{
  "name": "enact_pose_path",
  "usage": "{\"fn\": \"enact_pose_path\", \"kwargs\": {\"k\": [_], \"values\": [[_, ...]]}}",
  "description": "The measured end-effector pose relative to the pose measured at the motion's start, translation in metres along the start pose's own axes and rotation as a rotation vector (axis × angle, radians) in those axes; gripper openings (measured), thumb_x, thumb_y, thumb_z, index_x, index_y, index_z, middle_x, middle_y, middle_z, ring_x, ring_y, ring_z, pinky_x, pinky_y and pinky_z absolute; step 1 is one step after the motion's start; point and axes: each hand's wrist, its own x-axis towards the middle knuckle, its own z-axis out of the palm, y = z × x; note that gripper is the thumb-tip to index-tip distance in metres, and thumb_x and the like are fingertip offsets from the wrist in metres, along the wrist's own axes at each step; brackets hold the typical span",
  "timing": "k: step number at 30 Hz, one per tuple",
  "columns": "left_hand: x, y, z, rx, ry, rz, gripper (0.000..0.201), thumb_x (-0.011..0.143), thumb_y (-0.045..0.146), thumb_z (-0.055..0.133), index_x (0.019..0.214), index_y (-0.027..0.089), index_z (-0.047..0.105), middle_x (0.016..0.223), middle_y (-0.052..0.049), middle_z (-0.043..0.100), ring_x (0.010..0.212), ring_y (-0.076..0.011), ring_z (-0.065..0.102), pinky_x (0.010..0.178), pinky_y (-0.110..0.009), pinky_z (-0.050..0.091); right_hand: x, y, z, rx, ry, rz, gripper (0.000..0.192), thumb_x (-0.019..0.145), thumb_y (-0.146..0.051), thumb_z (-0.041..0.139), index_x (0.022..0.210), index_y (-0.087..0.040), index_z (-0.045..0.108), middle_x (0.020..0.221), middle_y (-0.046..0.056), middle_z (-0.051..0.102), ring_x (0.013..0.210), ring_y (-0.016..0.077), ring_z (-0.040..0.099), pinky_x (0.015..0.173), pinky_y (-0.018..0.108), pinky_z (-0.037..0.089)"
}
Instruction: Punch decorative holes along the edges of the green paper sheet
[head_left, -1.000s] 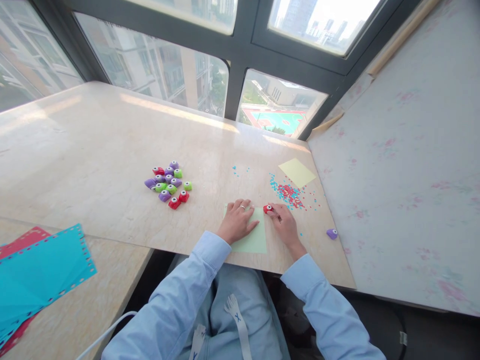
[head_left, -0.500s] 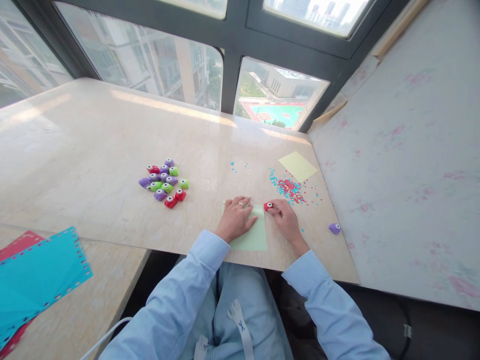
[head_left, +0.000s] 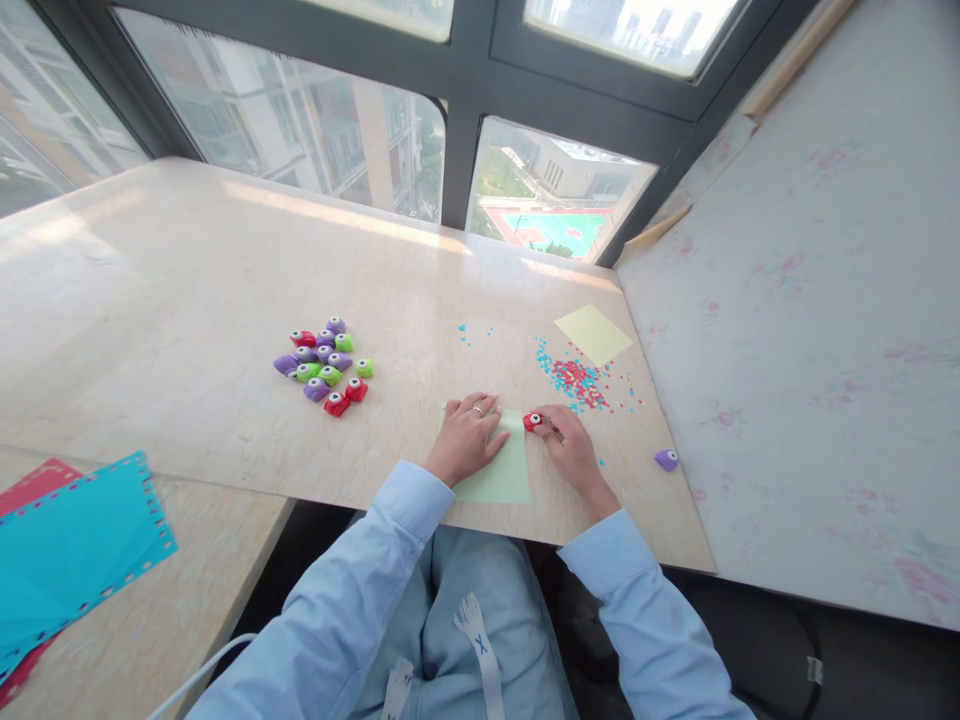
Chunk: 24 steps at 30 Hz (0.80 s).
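A pale green sheet of paper [head_left: 504, 474] lies near the table's front edge. My left hand [head_left: 468, 438] rests flat on its upper left part, fingers outstretched and a ring on one. At the sheet's right edge, near the top corner, my right hand [head_left: 570, 446] grips a small red craft punch [head_left: 532, 422] between thumb and fingers. Whether the paper sits inside the punch's slot I cannot tell. Beyond that hand lies a heap of tiny red and blue paper bits [head_left: 581, 382].
Several purple, green and red punches [head_left: 322, 362] are clustered to the left. A lone purple punch [head_left: 666, 460] lies by the right wall. A yellow sheet [head_left: 594, 335] lies behind the heap. Blue paper with punched edges [head_left: 82, 555] overlaps red paper [head_left: 37, 482] on the lower left surface.
My right hand with the red punch has slid slightly toward me along the sheet's right edge. My left hand stays in place; the whole view has shifted a little.
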Motion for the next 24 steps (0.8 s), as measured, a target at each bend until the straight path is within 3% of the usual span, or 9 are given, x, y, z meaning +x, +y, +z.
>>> {"fn": "enact_pose_path", "kwargs": {"k": [17,24], "values": [[-0.001,-0.002,0.002,-0.023,0.02,-0.013,0.027,0.093,0.035,0.058,0.112,0.02,0.069,0.134,-0.01,0.063,0.131,-0.027,0.048,0.098,-0.047,0.037,-0.01,-0.006,-0.002,0.036,0.005,-0.005,0.02,0.091,-0.033,0.056,0.104,-0.023,0.067,0.1,0.008,0.066,0.095,0.0238,0.061,0.084,0.041,0.051],[-0.002,-0.002,0.0,-0.025,0.006,-0.001,0.033,0.093,0.037,0.057,0.119,0.02,0.066,0.136,-0.012,0.06,0.131,-0.0283,0.046,0.099,-0.048,0.036,-0.01,-0.009,-0.001,0.056,0.02,0.024,0.025,0.091,-0.04,0.057,0.106,-0.023,0.068,0.101,0.009,0.066,0.094,0.0241,0.061,0.083,0.042,0.053]]}}
